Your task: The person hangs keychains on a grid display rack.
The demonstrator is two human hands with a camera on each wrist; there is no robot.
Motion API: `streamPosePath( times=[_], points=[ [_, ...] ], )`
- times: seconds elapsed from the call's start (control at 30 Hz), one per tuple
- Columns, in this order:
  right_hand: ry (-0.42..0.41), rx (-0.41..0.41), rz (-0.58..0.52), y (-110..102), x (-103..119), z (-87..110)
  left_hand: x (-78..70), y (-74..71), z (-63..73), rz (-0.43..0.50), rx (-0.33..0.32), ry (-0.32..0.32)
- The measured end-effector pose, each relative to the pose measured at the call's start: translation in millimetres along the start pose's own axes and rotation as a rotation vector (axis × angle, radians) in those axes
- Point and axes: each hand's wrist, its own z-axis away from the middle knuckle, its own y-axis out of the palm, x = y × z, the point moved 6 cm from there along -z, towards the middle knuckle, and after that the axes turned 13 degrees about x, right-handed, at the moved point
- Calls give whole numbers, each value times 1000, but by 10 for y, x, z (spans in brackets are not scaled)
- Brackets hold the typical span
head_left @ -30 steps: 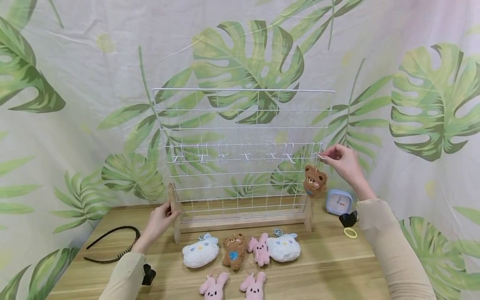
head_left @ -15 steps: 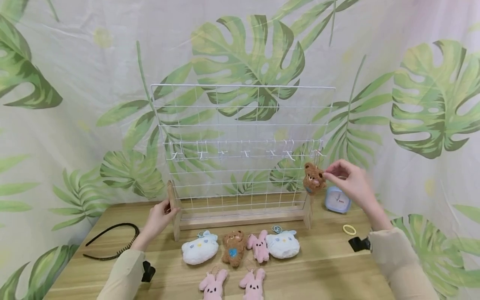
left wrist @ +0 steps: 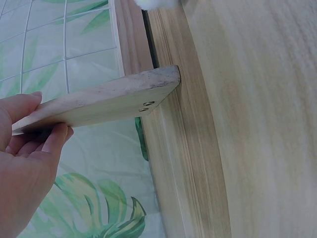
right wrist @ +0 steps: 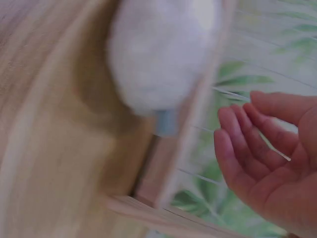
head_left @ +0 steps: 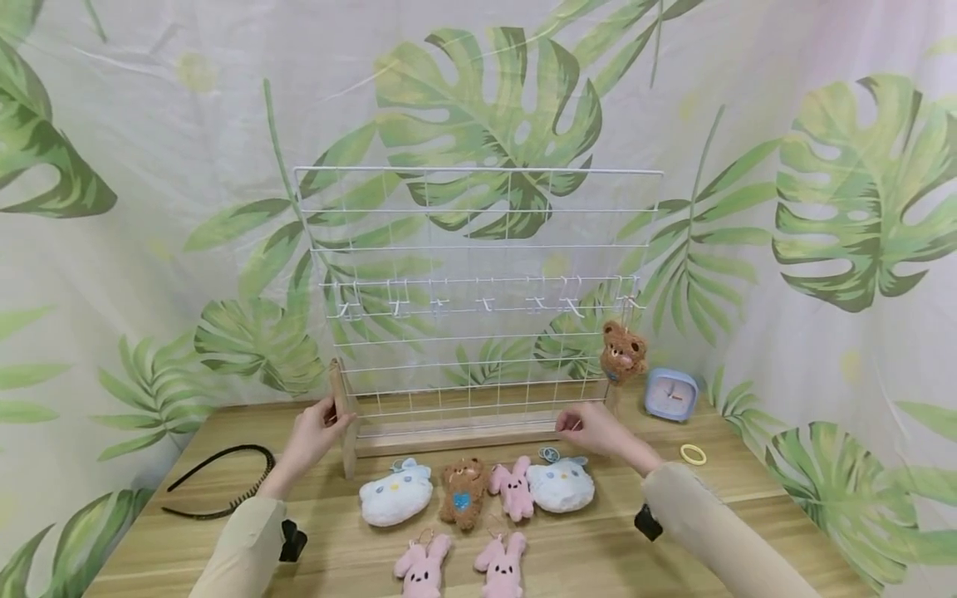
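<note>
My left hand [head_left: 310,430] pinches the wooden end post [left wrist: 119,96] of a white wire grid rack [head_left: 478,171], thumb on one face and fingers on the other. A brown bear plush keychain [head_left: 623,353] hangs from the rightmost hook [head_left: 628,301]. In front of the rack's lower right, my right hand [head_left: 596,430] hovers with loosely bent fingers [right wrist: 235,148] and nothing in them. Just below it lies a white plush with a blue bow [head_left: 562,488], blurred in the right wrist view. Beside that are a pink bunny plush [head_left: 513,490], another brown bear plush [head_left: 463,496] and another white plush [head_left: 396,496].
Two more pink bunny plushes [head_left: 422,569] lie at the near edge of view. A black headband [head_left: 224,482] is on the left of the wooden table [head_left: 635,556]. A blue clock [head_left: 670,394] and a yellow ring [head_left: 693,454] are at the right. Several bare hooks [head_left: 484,306] line the grid.
My right hand has let go of the hanging bear keychain and moved down and left toward the white plush. The bear stays on the hook. My left hand keeps its hold.
</note>
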Motion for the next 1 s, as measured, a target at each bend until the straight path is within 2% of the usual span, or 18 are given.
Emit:
streamPosePath(
  times=[0.13, 0.33, 0.63, 0.83, 1.0],
  points=[
    [41, 35, 67, 227, -126, -156, 11, 22, 12, -1, 11, -11],
    [53, 72, 183, 418, -221, -296, 8, 36, 26, 8, 6, -15],
    [96, 62, 173, 486, -208, -359, 10, 5, 11, -3, -10, -18],
    [193, 17, 180, 530, -214, -418, -2, -8, 16, -10, -9, -17],
    [266, 20, 173, 558, -194, -441, -9, -16, 16, -9, -9, -19]
  ],
)
